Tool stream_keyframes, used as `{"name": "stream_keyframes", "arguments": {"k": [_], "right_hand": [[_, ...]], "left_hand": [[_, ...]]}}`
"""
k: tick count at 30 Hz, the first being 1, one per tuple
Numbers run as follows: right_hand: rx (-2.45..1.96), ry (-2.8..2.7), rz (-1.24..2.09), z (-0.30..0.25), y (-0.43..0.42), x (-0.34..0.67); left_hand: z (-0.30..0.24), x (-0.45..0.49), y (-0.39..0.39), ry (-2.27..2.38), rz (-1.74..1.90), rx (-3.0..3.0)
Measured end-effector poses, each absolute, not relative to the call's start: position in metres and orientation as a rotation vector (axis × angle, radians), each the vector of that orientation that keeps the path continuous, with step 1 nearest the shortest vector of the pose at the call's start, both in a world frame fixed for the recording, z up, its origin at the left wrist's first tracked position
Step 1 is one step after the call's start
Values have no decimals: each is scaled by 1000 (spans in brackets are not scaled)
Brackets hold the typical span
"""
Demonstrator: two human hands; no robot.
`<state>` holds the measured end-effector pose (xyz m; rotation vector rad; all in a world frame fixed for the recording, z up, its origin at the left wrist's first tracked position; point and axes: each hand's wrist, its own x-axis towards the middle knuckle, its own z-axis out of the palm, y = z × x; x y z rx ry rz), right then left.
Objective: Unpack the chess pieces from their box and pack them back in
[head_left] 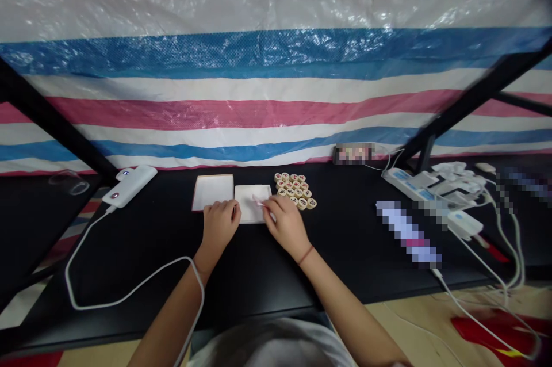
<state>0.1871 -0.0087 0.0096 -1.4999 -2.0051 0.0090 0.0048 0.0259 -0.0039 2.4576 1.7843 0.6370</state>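
Black tabletop (259, 275) bears two trays (213, 191) (245, 201) near two hands (219, 224) (288, 226).

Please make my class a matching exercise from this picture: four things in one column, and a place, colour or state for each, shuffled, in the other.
Things
1. round pieces
2. right hand
3. striped sheet
4. power strip

Descriptions
A. patterned in red, blue and white
B. holding a thin pale item
C. towards the right end of the black table, among white cables
D. grouped close together, just right of the white tray

Right pairs: 1-D, 2-B, 3-A, 4-C
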Motion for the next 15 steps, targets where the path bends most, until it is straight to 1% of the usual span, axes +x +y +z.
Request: {"name": "stream_keyframes", "arguments": {"k": [5,9,15], "right_hand": [[-1589,-2336,69,-7,22,160],[-1587,-2353,91,-15,23,160],[-1457,-2357,130,-11,24,168]], "left_hand": [[-8,3,22,1814,493,2441],[-10,4,21,1824,449,2456],[-8,6,19,1811,365,2409]]}}
